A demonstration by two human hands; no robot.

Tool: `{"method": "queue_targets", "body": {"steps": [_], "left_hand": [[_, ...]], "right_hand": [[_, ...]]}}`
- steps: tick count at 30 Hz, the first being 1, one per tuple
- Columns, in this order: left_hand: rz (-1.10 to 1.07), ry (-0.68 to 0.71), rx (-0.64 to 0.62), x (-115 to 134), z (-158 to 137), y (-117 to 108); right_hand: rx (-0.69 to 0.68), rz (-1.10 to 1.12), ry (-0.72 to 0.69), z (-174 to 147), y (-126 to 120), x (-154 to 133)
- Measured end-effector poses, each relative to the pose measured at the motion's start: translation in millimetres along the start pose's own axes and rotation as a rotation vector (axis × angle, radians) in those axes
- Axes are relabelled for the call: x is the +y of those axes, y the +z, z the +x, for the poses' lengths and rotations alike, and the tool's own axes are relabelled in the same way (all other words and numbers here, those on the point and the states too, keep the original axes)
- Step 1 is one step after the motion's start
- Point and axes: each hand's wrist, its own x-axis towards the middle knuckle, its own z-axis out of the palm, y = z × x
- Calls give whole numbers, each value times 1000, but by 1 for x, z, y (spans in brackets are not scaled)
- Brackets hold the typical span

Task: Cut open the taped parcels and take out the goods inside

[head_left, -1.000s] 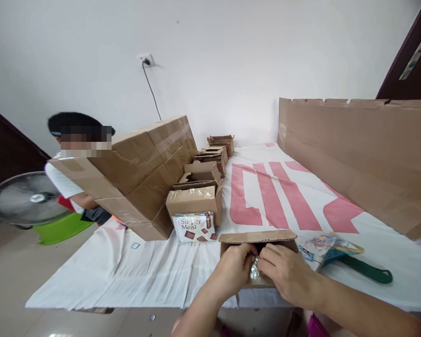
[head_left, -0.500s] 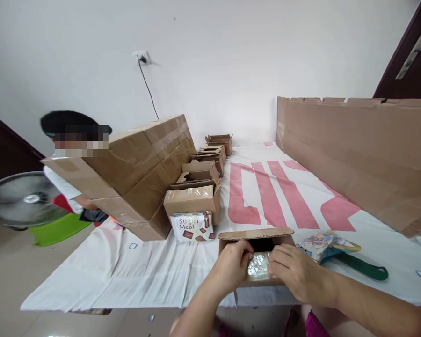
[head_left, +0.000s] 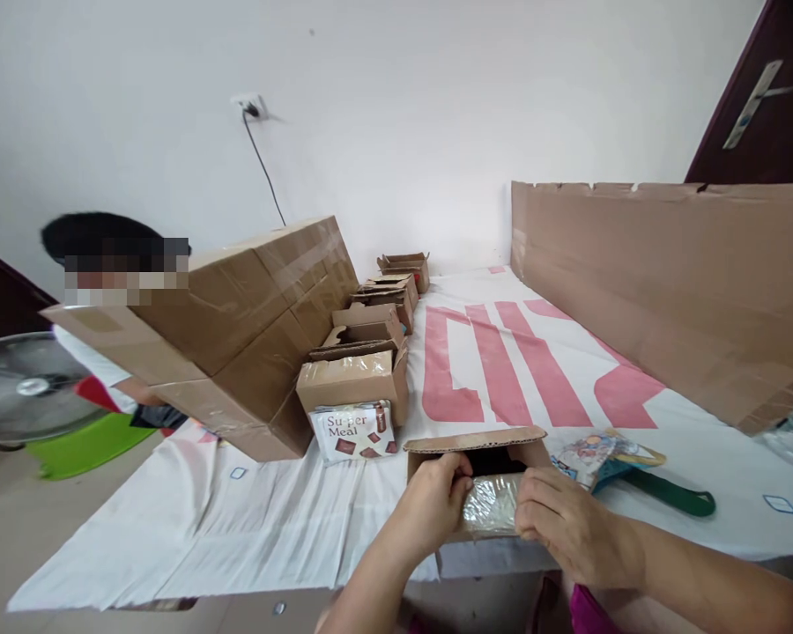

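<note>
A small open cardboard box [head_left: 476, 438] stands at the table's near edge, its far flap raised and its inside dark. Shiny clear tape [head_left: 492, 504] covers its near side. My left hand [head_left: 440, 497] is closed on the left part of the near rim, thumb and fingertips bent over it. With curled fingers, my right hand [head_left: 561, 519] grips the right part of the same taped side. Just right of the box lie printed packets [head_left: 585, 460] and a dark green strap-like piece [head_left: 678, 495]. What is under my fingertips is hidden.
Left of centre, several small open boxes [head_left: 350, 387] run back in a row, with a "Su-per Meal" packet [head_left: 353, 433] against the nearest. Large cardboard walls [head_left: 238, 326] flank the table [head_left: 238, 528]. A person [head_left: 106, 238] and a fan [head_left: 13, 387] are at the left.
My right hand has slid slightly right along the taped side, uncovering more tape. My left hand keeps its hold. The whole view has shifted a little.
</note>
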Motion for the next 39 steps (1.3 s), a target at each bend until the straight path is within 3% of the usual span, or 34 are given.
{"method": "queue_targets", "body": {"steps": [5,10,13,16,19,21,23,27,39], "left_hand": [[72,-19,102,-14,5,-10],[120,-8,141,-19,9,-17],[146,34,163,-19,7,-9],[173,85,208,-22,4,-1],[212,179,208,-29,4,5],[249,252,203,-33,5,8],[289,295,211,-36,6,11],[336,326,222,-38,7,13],[345,365,258,-34,-3,16]], "right_hand": [[156,185,139,-20,-19,2],[361,72,366,-71,-40,25],[521,107,668,-109,-47,46],[766,154,1010,-157,-59,70],[913,68,1288,-215,-72,85],[871,-48,1442,-250,-76,86],[745,-188,1571,-277,-73,81],[554,-307,1713,-297,-52,68],[666,-263,1759,-309,3,58]]}}
